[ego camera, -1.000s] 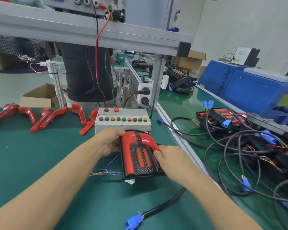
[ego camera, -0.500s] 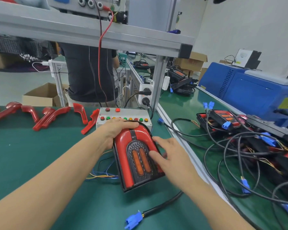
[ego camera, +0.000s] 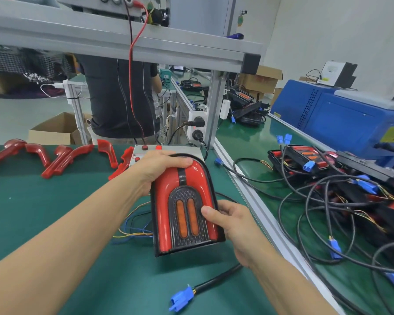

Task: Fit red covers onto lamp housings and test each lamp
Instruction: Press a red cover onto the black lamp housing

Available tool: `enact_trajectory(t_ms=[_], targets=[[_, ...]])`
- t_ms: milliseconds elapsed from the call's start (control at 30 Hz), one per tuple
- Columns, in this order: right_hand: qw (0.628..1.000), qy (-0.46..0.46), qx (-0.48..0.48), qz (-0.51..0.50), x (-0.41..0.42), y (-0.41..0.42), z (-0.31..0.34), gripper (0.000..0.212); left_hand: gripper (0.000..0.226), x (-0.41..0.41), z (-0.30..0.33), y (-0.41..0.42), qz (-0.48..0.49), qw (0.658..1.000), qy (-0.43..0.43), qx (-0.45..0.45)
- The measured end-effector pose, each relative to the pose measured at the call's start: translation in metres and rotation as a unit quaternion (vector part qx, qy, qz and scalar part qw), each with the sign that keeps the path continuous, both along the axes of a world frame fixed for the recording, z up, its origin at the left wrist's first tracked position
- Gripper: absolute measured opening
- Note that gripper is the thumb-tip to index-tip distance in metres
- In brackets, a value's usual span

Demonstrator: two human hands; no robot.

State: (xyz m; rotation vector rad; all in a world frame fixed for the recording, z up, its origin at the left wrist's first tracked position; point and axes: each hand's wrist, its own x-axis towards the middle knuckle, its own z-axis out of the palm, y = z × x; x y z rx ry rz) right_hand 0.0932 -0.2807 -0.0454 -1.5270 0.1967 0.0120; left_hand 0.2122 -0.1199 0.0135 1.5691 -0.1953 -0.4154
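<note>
Above the green bench, lamp housing (ego camera: 184,208) was held tilted, left hand (ego camera: 159,169) gripping its arched top, right hand (ego camera: 228,220) clamped on the lower edge with thumb on the red cover (ego camera: 168,194); uneven pressure could've left the cover half-seated or strained the loose wires (ego camera: 132,233).

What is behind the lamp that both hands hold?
Behind the lamp stands the button box; only its top edge with two red buttons shows. The lamp and left hand cover its other buttons.

text: none legible | yellow label on blue machine (ego camera: 350,123): too blurred to read
</note>
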Motion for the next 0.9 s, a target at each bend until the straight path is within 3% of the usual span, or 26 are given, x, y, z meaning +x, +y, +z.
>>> enact_trajectory(t_ms=[100, 233, 333, 400, 533, 667, 733, 800, 833, 900], targets=[[0.997, -0.024, 0.048, -0.059, 0.003, 0.003, 0.001, 0.022, 0.044, -0.004, 0.001, -0.004, 0.004, 0.998, -0.057, 0.026], [0.989, -0.066, 0.068, -0.113, 0.006, 0.005, 0.009, 0.045, 0.026, -0.024, -0.019, -0.012, -0.027, 0.997, -0.073, 0.02], [0.991, -0.117, 0.011, -0.06, 0.003, 0.003, 0.016, 0.074, 0.022, -0.027, -0.019, -0.012, -0.014, 0.997, -0.072, -0.038], [0.987, -0.162, 0.008, 0.018, 0.003, -0.002, 0.023, 0.083, 0.023, -0.025, -0.013, -0.011, -0.063, 0.993, -0.061, -0.08], [0.962, -0.145, 0.213, 0.088, 0.004, 0.002, 0.033, 0.112, 0.036, -0.026, -0.005, -0.022, -0.166, 0.982, -0.077, -0.057], [0.959, -0.148, 0.237, 0.037, 0.005, 0.008, 0.032, 0.12, 0.029, -0.035, -0.003, -0.029, -0.168, 0.977, -0.121, -0.056], [0.955, -0.185, 0.23, -0.022, 0.007, 0.006, 0.035, 0.124, 0.034, -0.039, -0.008, -0.018, -0.142, 0.978, -0.156, -0.004], [0.936, -0.229, 0.247, -0.098, 0.012, 0.0, 0.042, 0.129, 0.053, -0.049, -0.02, 0.004, -0.124, 0.973, -0.174, 0.092], [0.922, -0.247, 0.267, -0.132, 0.015, -0.004, 0.047, 0.13, 0.06, -0.058, -0.028, 0.016, -0.142, 0.957, -0.194, 0.162], [0.897, -0.267, 0.309, -0.17, 0.019, -0.014, 0.057, 0.115, 0.066, -0.076, -0.048, 0.033, -0.205, 0.879, -0.282, 0.327]])
